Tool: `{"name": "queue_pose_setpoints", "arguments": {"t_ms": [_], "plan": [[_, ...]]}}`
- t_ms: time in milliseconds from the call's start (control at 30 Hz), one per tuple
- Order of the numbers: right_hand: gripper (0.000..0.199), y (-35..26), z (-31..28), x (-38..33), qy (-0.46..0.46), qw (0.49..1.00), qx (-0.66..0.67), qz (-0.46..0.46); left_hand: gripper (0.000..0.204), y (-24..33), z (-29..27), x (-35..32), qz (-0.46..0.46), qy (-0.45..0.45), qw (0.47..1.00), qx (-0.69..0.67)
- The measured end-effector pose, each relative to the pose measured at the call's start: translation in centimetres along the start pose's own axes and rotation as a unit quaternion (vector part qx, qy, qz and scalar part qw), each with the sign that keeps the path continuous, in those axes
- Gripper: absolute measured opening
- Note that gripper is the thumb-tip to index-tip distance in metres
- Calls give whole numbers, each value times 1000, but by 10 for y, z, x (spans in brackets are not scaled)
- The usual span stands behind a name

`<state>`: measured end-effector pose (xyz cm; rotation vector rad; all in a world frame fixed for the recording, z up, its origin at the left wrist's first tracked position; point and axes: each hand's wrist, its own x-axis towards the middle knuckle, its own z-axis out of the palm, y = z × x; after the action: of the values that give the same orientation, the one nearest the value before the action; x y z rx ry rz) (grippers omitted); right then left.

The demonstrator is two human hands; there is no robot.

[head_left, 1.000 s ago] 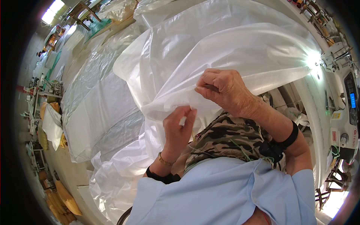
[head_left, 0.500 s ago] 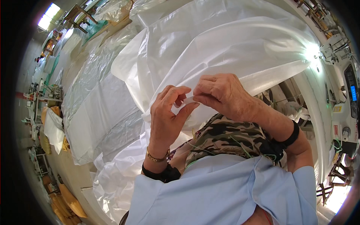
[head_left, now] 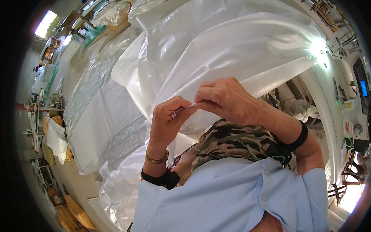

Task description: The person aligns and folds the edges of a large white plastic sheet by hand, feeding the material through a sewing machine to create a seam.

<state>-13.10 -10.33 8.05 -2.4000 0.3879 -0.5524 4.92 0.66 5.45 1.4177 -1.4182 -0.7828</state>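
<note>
A large translucent white plastic sheet (head_left: 239,46) spreads out in front of me, and its near edge comes up to my hands. Between my fingers that edge is folded into a narrow strip (head_left: 184,110). My left hand (head_left: 164,121) is closed on the strip, thumb against the bent fingers. Close beside it, almost touching, my right hand (head_left: 228,100) pinches the same folded edge with thumb and fingertips. Its fingers partly hide the fold.
At my right stands a white sewing machine (head_left: 353,116) with a small lit display and a bright lamp (head_left: 320,47). More clear sheeting (head_left: 106,123) lies on the floor to the left. A wooden stool (head_left: 75,24) stands at far left.
My left hand's thumb and fingers, spread apart before, have closed on the folded edge. The hand has dropped slightly. My right hand keeps its pinch and has shifted a little left.
</note>
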Motion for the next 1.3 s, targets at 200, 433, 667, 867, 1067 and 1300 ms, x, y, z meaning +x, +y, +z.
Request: {"name": "queue_pose_setpoints", "arguments": {"t_ms": [200, 433, 667, 867, 1067, 1300], "plan": [[11, 3, -9, -4, -4, 999, 4, 41, 11, -12, -1, -4, -47, -38, 997, -47], [24, -2, -7, -4, -50, 993, 37, 104, 12, -12, 3, -7, -99, -37, 981, -160], [29, -4, -3, -5, -38, 991, 40, 122, 14, 18, 13, -10, -69, 43, 991, -105], [15, -9, 0, -6, -10, 983, 115, 144, 15, 5, 16, -16, -62, 43, 982, -175], [14, -8, -2, -6, -12, 975, 151, 165, 15, 3, 17, -16, -3, 44, 996, -78], [13, -11, -5, -6, -23, 983, 99, 150, 24, 10, 12, -17, 26, 31, 999, 19]]}}
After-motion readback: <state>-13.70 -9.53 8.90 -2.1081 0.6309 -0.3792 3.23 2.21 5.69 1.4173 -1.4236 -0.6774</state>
